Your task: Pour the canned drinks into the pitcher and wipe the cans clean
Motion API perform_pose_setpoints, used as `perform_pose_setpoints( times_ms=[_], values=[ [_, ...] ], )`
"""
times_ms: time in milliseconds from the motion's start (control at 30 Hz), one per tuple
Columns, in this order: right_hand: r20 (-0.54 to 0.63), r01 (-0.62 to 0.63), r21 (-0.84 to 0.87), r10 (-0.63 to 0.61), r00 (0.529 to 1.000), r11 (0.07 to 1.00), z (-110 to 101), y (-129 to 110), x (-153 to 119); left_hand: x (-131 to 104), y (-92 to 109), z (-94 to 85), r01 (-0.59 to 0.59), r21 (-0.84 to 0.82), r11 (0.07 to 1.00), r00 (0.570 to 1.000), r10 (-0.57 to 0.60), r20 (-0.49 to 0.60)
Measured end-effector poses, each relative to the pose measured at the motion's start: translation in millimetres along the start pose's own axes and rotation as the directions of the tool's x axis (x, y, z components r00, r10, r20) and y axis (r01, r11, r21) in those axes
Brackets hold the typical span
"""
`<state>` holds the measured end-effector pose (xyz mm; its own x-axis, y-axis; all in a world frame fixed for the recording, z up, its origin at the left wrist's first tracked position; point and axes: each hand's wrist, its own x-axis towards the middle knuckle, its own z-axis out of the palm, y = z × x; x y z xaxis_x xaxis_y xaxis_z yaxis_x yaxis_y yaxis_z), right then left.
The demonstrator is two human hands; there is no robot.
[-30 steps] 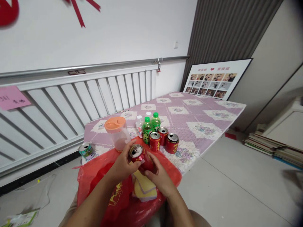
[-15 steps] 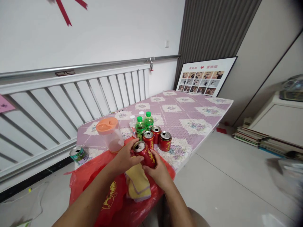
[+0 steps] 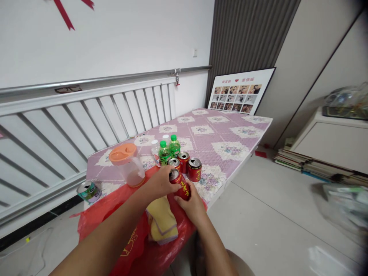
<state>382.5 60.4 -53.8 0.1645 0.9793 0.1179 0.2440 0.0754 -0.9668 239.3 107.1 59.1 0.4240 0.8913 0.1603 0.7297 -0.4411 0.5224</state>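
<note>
A red drink can [image 3: 182, 188] with yellow lettering is tilted between my two hands, its opened top facing up and away. My left hand [image 3: 164, 182] grips it near the top; my right hand [image 3: 192, 205] wraps its lower side. Just beyond stand more opened red cans, one shorter can [image 3: 194, 170] at the right, another [image 3: 183, 161] behind, and a third [image 3: 174, 164] partly hidden by my left hand. Green-capped bottles [image 3: 165, 152] stand behind them beside white-capped ones [image 3: 155, 150]. Below my hands a folded yellow cloth [image 3: 162, 218] lies on a red plastic bag [image 3: 184, 226].
A clear jug [image 3: 130, 172] with an orange lid stands left of the bottles. A teal can [image 3: 89, 191] sits at the table's left edge. The flowered tablecloth [image 3: 207, 140] stretches back towards a photo board [image 3: 238, 92]. A radiator [image 3: 109, 115] runs along the wall.
The held can has turned a little and moved slightly away from me, closer to the standing cans. My left hand has shifted further over its top. The camera view has swung slightly right.
</note>
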Motion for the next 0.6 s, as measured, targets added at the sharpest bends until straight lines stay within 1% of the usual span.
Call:
perform_pose_setpoints(
  times_ms=[100, 233, 300, 433, 600],
  values=[
    [-0.006, -0.002, 0.060, 0.002, 1.000, 0.998, -8.0, 10.2, 3.3, 7.6, 6.8, 4.4, -0.034, 0.048, 0.998, 0.999, 0.032, 0.035],
    [-0.104, -0.030, 0.183, 0.050, 0.993, 0.983, -17.7, 23.1, 6.3, 17.4, 9.4, 13.9, -0.074, 0.140, 0.987, 0.996, 0.065, 0.064],
    [-0.133, -0.038, 0.212, 0.068, 0.989, 0.976, -21.1, 26.8, 6.7, 21.5, 9.4, 19.5, -0.092, 0.197, 0.976, 0.994, 0.076, 0.084],
    [-0.159, -0.033, 0.241, 0.073, 0.985, 0.970, -25.0, 28.7, 6.7, 27.4, 12.5, 28.2, -0.133, 0.310, 0.941, 0.988, 0.100, 0.119],
    [-0.163, -0.030, 0.255, 0.074, 0.984, 0.966, -27.9, 28.1, 5.9, 30.9, 17.1, 34.2, -0.182, 0.416, 0.891, 0.980, 0.128, 0.155]
  ],
)
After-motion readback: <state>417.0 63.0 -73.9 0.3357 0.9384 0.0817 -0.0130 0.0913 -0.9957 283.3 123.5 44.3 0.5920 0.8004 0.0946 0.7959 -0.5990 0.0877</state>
